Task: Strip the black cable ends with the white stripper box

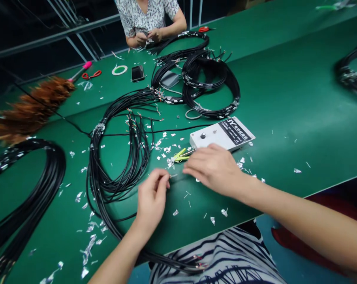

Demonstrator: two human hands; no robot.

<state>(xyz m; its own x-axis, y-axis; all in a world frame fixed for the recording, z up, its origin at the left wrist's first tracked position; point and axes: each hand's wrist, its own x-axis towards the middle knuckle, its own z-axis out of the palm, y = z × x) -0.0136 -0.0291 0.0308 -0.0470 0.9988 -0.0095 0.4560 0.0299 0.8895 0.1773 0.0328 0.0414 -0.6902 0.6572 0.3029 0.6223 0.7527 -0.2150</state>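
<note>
My left hand [153,193] pinches a black cable close to its stripped end [174,175], which points right from the fingertips. Just right of that end is my right hand [214,167], its fingers drawn together; whatever they hold, if anything, is hidden. Beyond the right hand lies a white control box [206,140] with a black knob and a dark printed label, partly covered by the hand. A yellow-green clip-like tool [181,155] sticks out at the box's left side. Left of my hands, a bundle of black cables [97,173] curves toward my lap.
Foil scraps [91,246] litter the green table [285,130]. More cable coils [236,94] lie behind and at both sides. Farther back are a phone [137,73], a tape roll [119,70], red-handled scissors [91,75] and a brown feather duster [45,102]. A co-worker [150,17] sits opposite.
</note>
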